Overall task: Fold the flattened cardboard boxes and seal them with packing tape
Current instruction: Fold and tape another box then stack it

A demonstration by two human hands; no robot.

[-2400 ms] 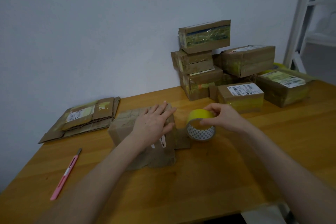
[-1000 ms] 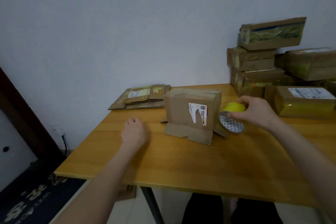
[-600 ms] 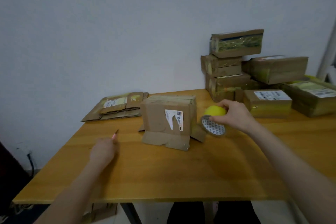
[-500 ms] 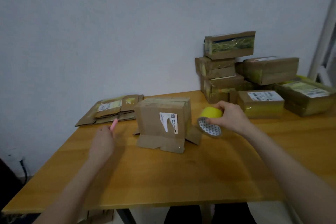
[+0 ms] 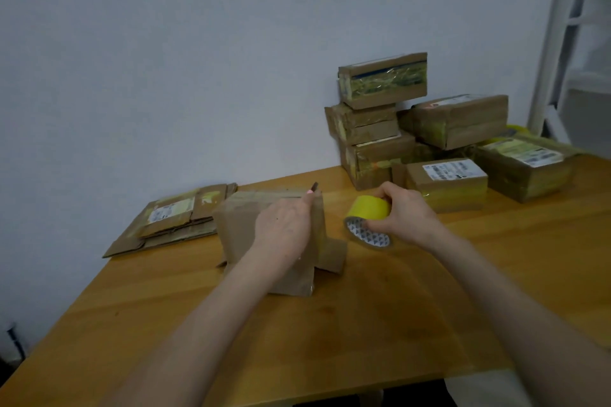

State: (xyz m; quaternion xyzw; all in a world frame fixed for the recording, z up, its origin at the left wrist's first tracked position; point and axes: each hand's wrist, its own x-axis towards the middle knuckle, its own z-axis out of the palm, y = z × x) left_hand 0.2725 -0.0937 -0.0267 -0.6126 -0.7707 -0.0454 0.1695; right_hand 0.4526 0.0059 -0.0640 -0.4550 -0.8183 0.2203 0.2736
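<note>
The light wooden table (image 5: 330, 324) carried everything. At its far right corner, against the wall, stood a heap of sealed cardboard boxes (image 5: 458, 120) wrapped with yellowish tape. In the middle of the table the brown cardboard box (image 5: 241, 225) in work stood upright, already folded into shape, with its lower flaps spread out on the wood. To the left of it, near the wall, lay a low pile of flattened cardboard boxes (image 5: 175, 225), not yet folded. The left hand (image 5: 284, 230) was in front of the upright box and grasped a pink utility knife (image 5: 312, 190), whose tip pointed up at the box's top right edge. The right hand (image 5: 403, 215) grasped the roll of yellow packing tape (image 5: 368, 210) just beside the box, low over the table. I judged that the sealing step was in hand and that the tape was about to be cut; whether a strip ran from the roll to the box, I could not tell. The next move would call for a tight strip and a cut close to the box edge, with the blade kept away from the other hand. White shipping labels (image 5: 454, 168) with barcodes showed on some sealed boxes and on the flat pile, but no writing or brand was readable; the core of the roll had only a blue and white pattern.
</note>
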